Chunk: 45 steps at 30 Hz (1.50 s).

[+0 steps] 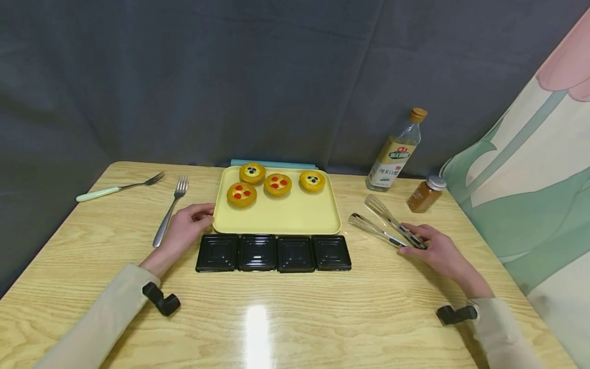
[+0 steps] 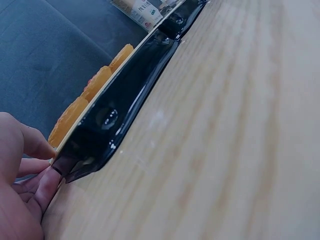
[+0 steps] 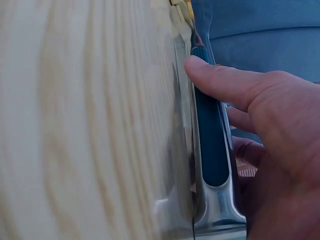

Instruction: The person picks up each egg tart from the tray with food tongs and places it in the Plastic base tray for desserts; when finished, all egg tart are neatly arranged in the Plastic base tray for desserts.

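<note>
At the left edge of a yellow tray (image 1: 299,218), my left hand (image 1: 191,225) pinches the rim between thumb and fingers; the left wrist view shows these fingers (image 2: 37,142) at the corner beside a black square dish (image 2: 107,117). Four-sided pastry-like egg tarts are absent; round tarts lie on the tray: two with red toppings, one a red-topped tart (image 1: 241,195), and two with blue, one a blue-topped tart (image 1: 312,181). On the right, my right hand (image 1: 430,248) grips metal tongs (image 1: 375,225) by their handles, with the thumb along a dark inlay (image 3: 212,135). The tongs' arms are spread and lie low over the table.
Several black square dishes (image 1: 295,253) stand in a row before the tray. Left lie a metal fork (image 1: 168,215) and a green-handled fork (image 1: 106,192). A vinegar bottle (image 1: 392,154) and a brown spice jar (image 1: 425,196) stand back right. A dark curtain (image 1: 230,77) hangs behind.
</note>
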Available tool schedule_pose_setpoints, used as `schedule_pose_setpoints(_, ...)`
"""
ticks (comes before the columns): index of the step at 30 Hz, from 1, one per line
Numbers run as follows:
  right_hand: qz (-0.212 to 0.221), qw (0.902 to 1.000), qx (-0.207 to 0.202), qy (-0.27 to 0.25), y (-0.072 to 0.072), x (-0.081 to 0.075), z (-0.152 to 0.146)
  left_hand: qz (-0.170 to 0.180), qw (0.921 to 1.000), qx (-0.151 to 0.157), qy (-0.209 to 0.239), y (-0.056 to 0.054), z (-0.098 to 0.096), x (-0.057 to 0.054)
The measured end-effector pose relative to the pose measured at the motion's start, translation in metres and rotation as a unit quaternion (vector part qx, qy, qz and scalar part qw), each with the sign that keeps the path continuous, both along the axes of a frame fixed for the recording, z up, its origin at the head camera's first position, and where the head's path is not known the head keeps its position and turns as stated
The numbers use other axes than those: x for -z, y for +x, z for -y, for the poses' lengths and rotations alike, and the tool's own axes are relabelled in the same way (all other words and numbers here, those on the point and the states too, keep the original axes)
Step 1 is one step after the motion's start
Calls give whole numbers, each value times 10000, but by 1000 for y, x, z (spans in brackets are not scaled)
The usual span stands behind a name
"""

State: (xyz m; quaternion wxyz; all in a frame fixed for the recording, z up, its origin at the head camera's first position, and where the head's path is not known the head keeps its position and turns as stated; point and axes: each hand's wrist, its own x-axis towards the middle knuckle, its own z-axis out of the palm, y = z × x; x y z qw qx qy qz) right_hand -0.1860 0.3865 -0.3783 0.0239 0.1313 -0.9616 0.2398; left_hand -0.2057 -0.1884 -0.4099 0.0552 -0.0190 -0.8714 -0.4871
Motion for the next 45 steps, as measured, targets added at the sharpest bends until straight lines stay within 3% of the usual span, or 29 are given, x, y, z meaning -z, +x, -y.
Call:
schedule_pose_setpoints(12,-77,9993,287,-215,4,-1,6,-81,9999,16,-65,0,0,1)
schedule_pose_setpoints(18,-396,9975,447,-383,7,-6,15,-91,9999,29,-65,0,0,0)
schedule_pose_setpoints(29,-811,9958,-26,-425,6,-16,47,-40,10000,-19,-76,0,0,0)
schedule_pose_setpoints(45,-902,9950,-421,-106,-19,-28,85,-49,10000,18,-69,0,-1,1)
